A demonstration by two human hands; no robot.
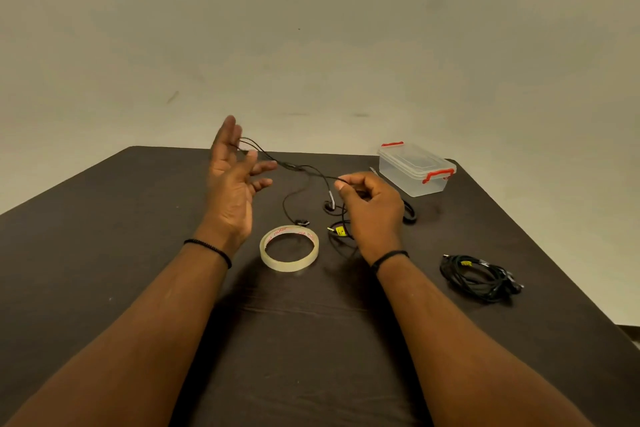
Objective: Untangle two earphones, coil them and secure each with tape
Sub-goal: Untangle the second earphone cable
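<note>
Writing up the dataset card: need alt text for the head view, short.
Two hands stretch a black earphone cable above a dark table: the left hand open with the cable looped over its fingers, the right hand pinching it. A tape roll lies between the wrists; a coiled black earphone and a lidded clear box sit to the right.

Black earphone cable (304, 168), clear tape roll (289, 248), dark brown table (138, 218), clear box (415, 168) with red latches.
</note>
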